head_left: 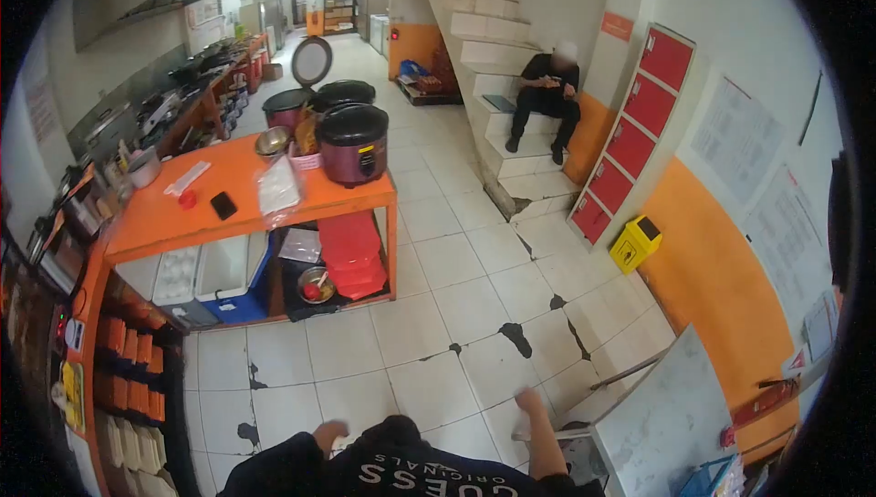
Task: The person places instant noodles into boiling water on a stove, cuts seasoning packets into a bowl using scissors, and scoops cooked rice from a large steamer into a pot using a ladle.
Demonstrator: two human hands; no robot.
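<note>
My left hand [333, 429] is at the bottom of the head view, beside my black shirt [401, 460] with white lettering. It is small and blurred, and its fingers cannot be made out. On the other side, my right hand [527, 398] hangs out from my bare forearm, its fingers curled in, with nothing visible in them. Both hands are over the white tiled floor [424, 310]. The grey-white top of a cabinet [657, 406] is nearest to my right hand.
An orange table [196, 200] carries rice cookers [354, 146], a phone [223, 206] and plastic bags [278, 188]. A cooler box [233, 269] sits underneath. Someone [547, 95] in black sits on the stairs [497, 50]. Red lockers [631, 136] and a yellow bin [636, 243] line the right wall.
</note>
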